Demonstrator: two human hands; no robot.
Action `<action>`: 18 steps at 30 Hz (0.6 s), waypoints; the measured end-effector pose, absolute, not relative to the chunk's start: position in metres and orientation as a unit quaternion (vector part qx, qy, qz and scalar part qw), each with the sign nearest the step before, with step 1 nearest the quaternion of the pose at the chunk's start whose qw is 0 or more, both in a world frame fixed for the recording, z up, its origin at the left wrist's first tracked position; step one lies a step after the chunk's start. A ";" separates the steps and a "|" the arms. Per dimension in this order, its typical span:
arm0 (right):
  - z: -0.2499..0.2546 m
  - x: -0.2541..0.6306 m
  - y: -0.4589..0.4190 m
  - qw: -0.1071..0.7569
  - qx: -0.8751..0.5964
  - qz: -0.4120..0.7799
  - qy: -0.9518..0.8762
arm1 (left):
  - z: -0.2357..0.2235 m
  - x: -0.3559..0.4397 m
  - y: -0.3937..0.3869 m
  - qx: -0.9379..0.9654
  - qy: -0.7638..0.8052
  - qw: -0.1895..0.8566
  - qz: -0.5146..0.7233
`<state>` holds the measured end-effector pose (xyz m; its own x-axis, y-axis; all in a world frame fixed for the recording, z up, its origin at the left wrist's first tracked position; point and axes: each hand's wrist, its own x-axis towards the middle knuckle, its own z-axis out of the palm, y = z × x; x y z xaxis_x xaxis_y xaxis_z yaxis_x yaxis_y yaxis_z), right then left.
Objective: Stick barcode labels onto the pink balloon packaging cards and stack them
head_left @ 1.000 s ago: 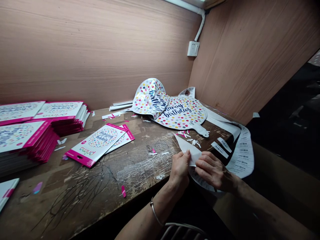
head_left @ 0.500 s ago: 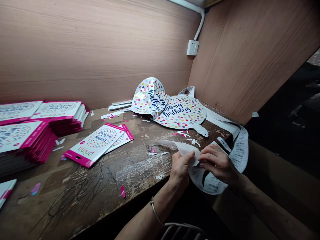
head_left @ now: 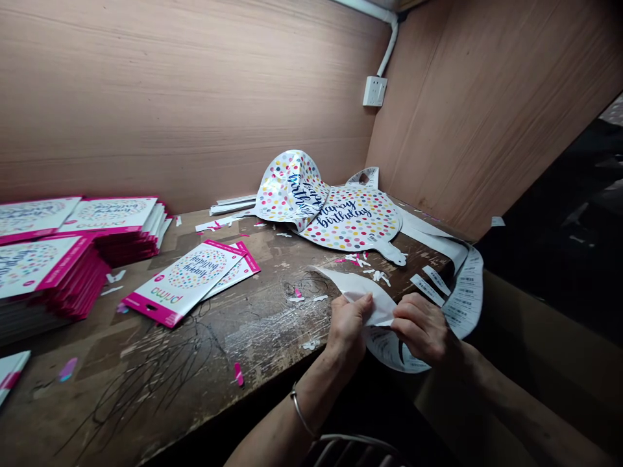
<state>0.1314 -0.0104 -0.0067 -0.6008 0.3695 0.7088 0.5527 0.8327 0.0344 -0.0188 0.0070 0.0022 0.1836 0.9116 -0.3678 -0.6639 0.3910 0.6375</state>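
Observation:
My left hand is closed on a long strip of barcode labels, its thumb pressed on the strip's pale, blank-looking side. At the strip's right edge, my right hand is closed with its fingertips pinched there; whether they grip the strip or a single label is hidden. The strip curls below both hands, its printed side showing, and loops up over the table's right corner. Two cut-off barcode labels lie just beyond my right hand. Foil balloons with dots and "happy birthday" lettering lie flat behind, one folded over.
Stacks of pink-edged balloon packets stand at the left. Two loose packets overlap mid-table. Dark threads and paper scraps litter the wooden table. A socket is on the back wall.
My hands have moved slightly apart, and more of the strip's pale side shows between them. A second barcode label now shows beside the first, near my right hand.

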 end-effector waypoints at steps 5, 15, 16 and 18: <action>-0.010 0.131 -0.014 0.367 -0.301 -0.120 -0.872 | 0.003 -0.019 0.005 0.167 0.368 0.750 0.523; 0.002 0.133 -0.051 0.501 -0.362 0.028 -0.786 | -0.008 -0.030 0.013 0.148 0.395 0.718 0.553; 0.001 0.140 -0.051 0.521 -0.437 0.074 -0.729 | -0.008 -0.032 0.012 0.148 0.397 0.718 0.551; -0.007 0.154 -0.041 0.535 -0.586 0.169 -0.586 | -0.009 -0.036 0.007 0.151 0.399 0.724 0.542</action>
